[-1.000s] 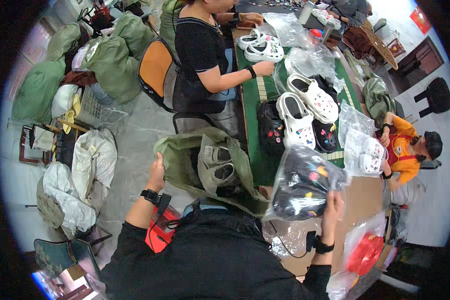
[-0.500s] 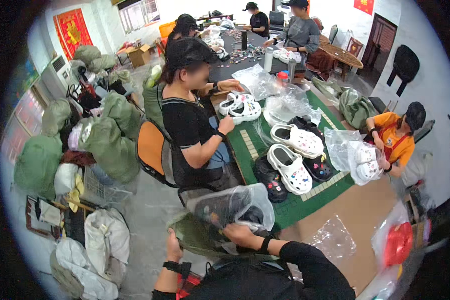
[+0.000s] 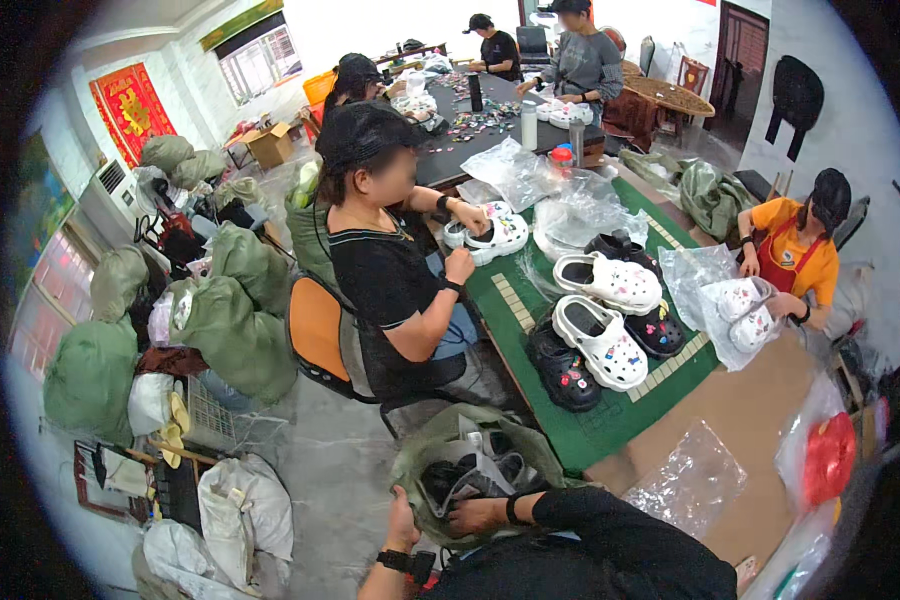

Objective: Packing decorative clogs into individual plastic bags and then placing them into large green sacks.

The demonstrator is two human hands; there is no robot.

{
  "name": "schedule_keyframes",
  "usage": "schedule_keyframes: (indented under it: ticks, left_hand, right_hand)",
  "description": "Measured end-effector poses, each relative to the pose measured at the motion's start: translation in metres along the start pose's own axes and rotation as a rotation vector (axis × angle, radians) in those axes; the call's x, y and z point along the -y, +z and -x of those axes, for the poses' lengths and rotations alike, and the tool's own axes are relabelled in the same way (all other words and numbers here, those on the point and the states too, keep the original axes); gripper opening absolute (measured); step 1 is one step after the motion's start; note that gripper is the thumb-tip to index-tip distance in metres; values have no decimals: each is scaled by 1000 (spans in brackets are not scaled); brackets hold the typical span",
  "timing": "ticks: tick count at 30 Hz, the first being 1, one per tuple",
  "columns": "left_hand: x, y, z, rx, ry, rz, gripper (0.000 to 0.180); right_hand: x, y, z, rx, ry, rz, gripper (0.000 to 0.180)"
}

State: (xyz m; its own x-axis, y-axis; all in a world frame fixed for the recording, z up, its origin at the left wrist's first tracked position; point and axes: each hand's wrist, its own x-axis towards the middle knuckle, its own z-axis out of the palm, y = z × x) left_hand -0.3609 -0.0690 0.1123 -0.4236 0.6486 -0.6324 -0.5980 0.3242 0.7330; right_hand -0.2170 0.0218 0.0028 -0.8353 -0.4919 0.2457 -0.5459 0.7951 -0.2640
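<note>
A green woven sack (image 3: 410,462) gapes below the table's near edge. My left hand (image 3: 402,522) is closed on its left rim, thumb up. Down in the sack's mouth is my right hand (image 3: 478,515), on a clear plastic bag (image 3: 482,470) with black clogs (image 3: 452,478) inside; its fingertips are partly hidden. On the green mat (image 3: 610,425) stand a pair of white clogs (image 3: 602,345) with colourful charms, and black clogs (image 3: 562,372) with charms beside and beneath them.
A co-worker in black (image 3: 380,250) at the left handles another white clog pair (image 3: 498,235). Across the table, a person in orange (image 3: 795,250) holds bagged white clogs (image 3: 742,312). A flat clear bag (image 3: 688,480) lies on the brown board (image 3: 620,470). Full sacks (image 3: 235,330) line the left.
My right hand has lowered the bagged black clogs into the sack, whose mouth now shows wider. The view has shifted, and the co-worker at the left has a hand at the white clogs' opening.
</note>
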Motion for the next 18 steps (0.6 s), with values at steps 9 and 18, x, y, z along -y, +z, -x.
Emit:
schedule_keyframes:
  ticks: [9,18]
  left_hand:
    - [13,-36,-3,38,-7,2,53]
    - [2,-19,2,22,-35,-106,53]
  right_hand:
    - [-22,7,-12,301,401,-172,32]
    - [-49,73,-34,516,472,-239,46]
